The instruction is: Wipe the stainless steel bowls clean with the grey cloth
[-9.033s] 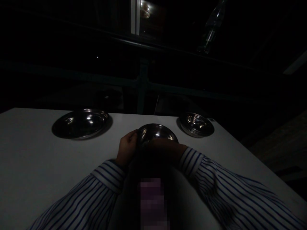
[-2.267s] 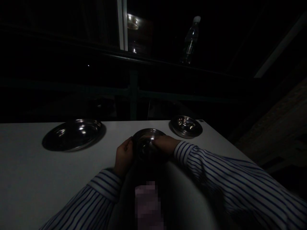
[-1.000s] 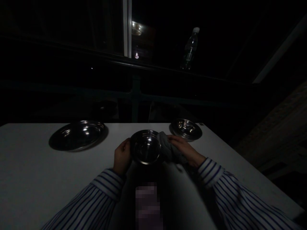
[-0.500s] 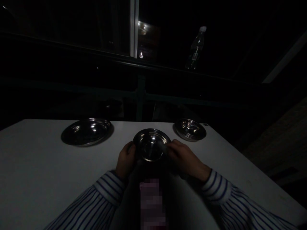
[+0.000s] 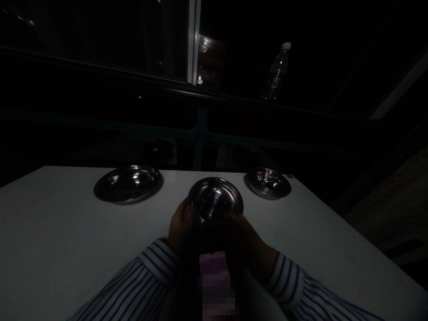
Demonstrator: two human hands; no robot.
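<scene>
The scene is very dark. I hold a small shiny steel bowl [image 5: 216,200] tilted toward me over the white table [image 5: 67,240]. My left hand [image 5: 180,225] is closed on its left rim. My right hand [image 5: 249,243] curls against the bowl's near right edge, low and in shadow. Whether the right hand holds a cloth I cannot make out. Both sleeves are white with blue stripes.
A wide steel plate [image 5: 129,183] lies at the back left of the table. A stack of small steel bowls [image 5: 268,182] sits at the back right near the table's edge. A plastic water bottle [image 5: 277,71] stands on a dark ledge behind.
A pale cloth showed under my right hand a second ago and is no longer visible. My right hand has drawn nearer and lower along the bowl's rim. The view has shifted.
</scene>
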